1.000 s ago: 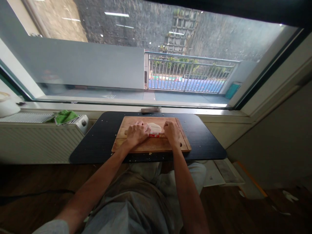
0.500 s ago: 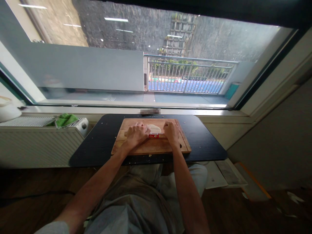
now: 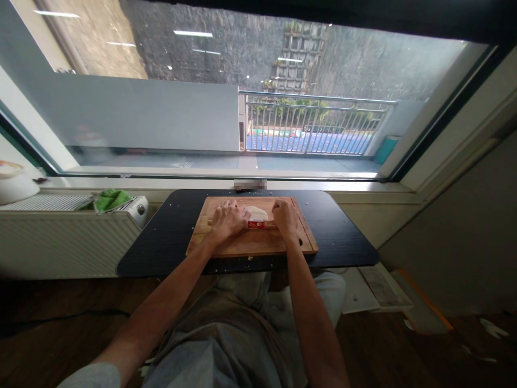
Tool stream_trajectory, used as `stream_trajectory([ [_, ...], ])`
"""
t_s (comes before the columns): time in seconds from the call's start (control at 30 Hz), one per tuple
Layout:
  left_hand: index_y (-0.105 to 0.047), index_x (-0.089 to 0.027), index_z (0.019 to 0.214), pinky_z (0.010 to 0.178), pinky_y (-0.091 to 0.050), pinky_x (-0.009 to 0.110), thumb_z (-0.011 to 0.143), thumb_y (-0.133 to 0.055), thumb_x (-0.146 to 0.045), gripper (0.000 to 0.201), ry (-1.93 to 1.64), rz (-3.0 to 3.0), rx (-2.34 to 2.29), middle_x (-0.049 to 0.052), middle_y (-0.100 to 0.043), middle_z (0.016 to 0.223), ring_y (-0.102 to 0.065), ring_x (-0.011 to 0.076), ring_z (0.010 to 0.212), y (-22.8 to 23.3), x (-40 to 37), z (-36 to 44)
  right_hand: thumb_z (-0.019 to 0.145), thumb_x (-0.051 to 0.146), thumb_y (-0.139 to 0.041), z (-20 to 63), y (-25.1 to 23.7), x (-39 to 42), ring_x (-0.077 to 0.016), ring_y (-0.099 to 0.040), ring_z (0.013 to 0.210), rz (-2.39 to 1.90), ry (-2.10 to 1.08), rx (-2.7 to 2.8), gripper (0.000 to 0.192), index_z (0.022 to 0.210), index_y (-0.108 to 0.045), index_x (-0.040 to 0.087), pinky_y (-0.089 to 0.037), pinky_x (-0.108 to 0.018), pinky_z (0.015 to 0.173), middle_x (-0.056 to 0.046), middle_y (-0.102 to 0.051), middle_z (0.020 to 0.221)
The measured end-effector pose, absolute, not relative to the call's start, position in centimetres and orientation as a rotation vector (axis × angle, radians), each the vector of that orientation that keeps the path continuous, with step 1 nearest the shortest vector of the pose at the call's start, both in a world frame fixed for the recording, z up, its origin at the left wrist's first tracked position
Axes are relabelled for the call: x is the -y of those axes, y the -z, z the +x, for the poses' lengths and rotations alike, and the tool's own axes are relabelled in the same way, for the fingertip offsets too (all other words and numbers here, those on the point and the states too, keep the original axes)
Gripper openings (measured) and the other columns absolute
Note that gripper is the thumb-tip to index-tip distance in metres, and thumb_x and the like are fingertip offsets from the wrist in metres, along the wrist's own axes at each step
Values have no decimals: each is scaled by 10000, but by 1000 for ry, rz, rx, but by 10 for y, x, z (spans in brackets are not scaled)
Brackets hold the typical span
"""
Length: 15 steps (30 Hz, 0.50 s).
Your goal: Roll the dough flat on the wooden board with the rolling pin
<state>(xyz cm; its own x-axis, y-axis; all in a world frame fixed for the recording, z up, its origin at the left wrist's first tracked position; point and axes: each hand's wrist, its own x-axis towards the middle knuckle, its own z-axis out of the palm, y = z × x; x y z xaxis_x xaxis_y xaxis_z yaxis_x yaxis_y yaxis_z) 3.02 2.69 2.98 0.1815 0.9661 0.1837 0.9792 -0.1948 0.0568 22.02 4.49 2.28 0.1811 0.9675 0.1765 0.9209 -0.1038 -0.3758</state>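
Note:
A wooden rolling pin (image 3: 270, 224) with a red printed label lies crosswise on a wooden cutting board (image 3: 242, 247). Just behind it, partly hidden by my left hand, is a flat pale round of dough (image 3: 257, 213). My left hand (image 3: 231, 218) is laid over the left part of the pin, its fingers bent forward and the pin's end poking out beside it. Curled into a closed grip, my right hand (image 3: 285, 217) sits at the pin's right end and covers it. The label shows between the two hands.
The board rests on a black table (image 3: 343, 237) dotted with pale crumbs, close to a window sill. A green cloth (image 3: 111, 200) lies on the radiator (image 3: 68, 237) at left, near a white container (image 3: 16, 183). A blurred object (image 3: 250, 185) stands behind the table.
The whole view has shifted very slightly. Both hands stay on the rolling pin, with no clear movement of the pin or the dough over the board.

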Motion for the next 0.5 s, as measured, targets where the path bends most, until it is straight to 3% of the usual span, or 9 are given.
stream_trajectory([
  [0.4,-804,-209,1177,1064,-512,460,1099,-350,-458,524,293,-2346,1937,166,-737,1303,-680,325,1201,-35,-30,32,1052,438,-736,222,-20,-49,-271,-699,1207,-2018,-119,1724,432,1413,-659,213,-628,-487,1008,-107,-666,1426],
  [0.5,-806,-201,1187,1057,-519,451,1099,-349,-475,540,303,-2344,1958,169,-743,1295,-691,325,1184,-34,-32,33,1083,354,-671,225,-19,-45,-260,-703,1183,-1996,-92,1701,281,1314,-722,202,-590,-414,1003,-108,-718,1336],
])
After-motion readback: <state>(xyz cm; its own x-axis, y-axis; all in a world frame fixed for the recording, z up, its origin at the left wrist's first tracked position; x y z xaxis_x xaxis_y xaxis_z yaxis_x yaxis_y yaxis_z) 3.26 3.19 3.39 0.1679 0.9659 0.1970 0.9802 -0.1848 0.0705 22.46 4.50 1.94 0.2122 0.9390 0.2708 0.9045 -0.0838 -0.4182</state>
